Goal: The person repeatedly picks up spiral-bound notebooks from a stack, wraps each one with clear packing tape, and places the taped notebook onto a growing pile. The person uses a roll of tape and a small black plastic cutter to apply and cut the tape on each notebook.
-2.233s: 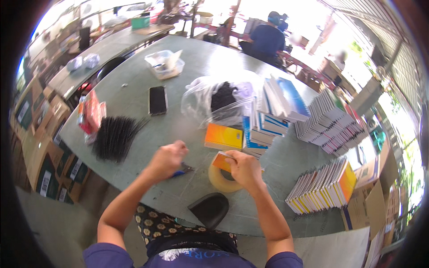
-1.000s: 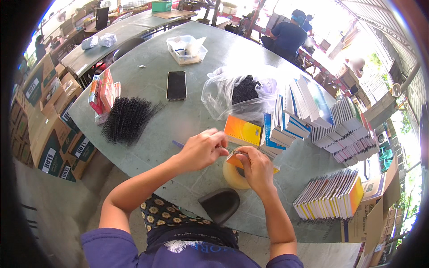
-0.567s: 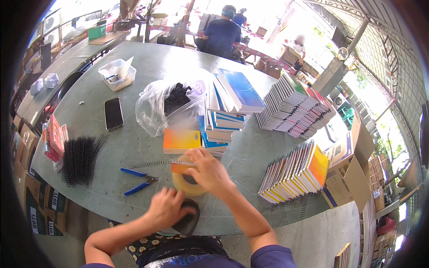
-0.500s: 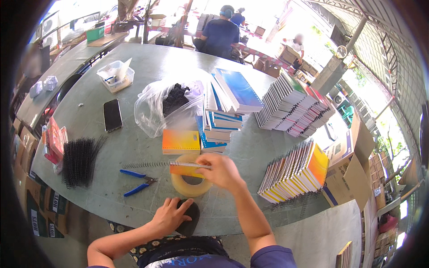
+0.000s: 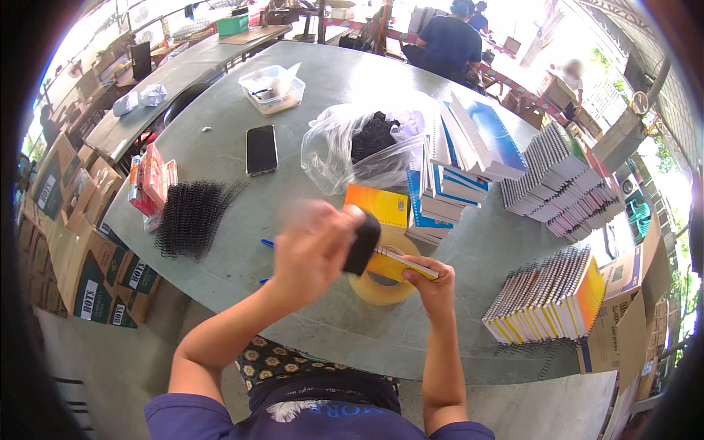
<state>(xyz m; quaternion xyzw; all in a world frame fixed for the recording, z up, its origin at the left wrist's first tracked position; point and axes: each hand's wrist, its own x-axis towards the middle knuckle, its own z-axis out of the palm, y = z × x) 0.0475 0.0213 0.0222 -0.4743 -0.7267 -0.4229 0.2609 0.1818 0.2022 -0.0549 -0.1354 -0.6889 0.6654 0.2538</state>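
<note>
My left hand (image 5: 314, 253), blurred by motion, grips a dark rounded flat pad (image 5: 364, 243) at the end of a small notebook. That orange-yellow notebook (image 5: 392, 262) is tilted on its edge in my right hand (image 5: 433, 286), pinched between thumb and fingers. Beneath it lies a wide roll of clear tape (image 5: 381, 295). The notebook's left end and any coil there are hidden by the pad and my left hand. Just beyond the roll sits another orange-yellow notebook (image 5: 378, 205). Blue-handled cutters (image 5: 266, 243) show only in part behind my left hand.
Black spiral coils (image 5: 192, 220) lie at left, near a phone (image 5: 262, 150). Further off are a plastic tub (image 5: 271, 89) and a clear bag (image 5: 330, 150). Blue notebooks (image 5: 484, 139) and bound stacks (image 5: 561, 180) stand right, with coiled yellow notebooks (image 5: 543, 297) beside an open carton (image 5: 627, 315).
My left hand has lifted the dark pad from the table edge to the notebook. My right hand keeps hold of the notebook, now at its right end. The whole view has swung left.
</note>
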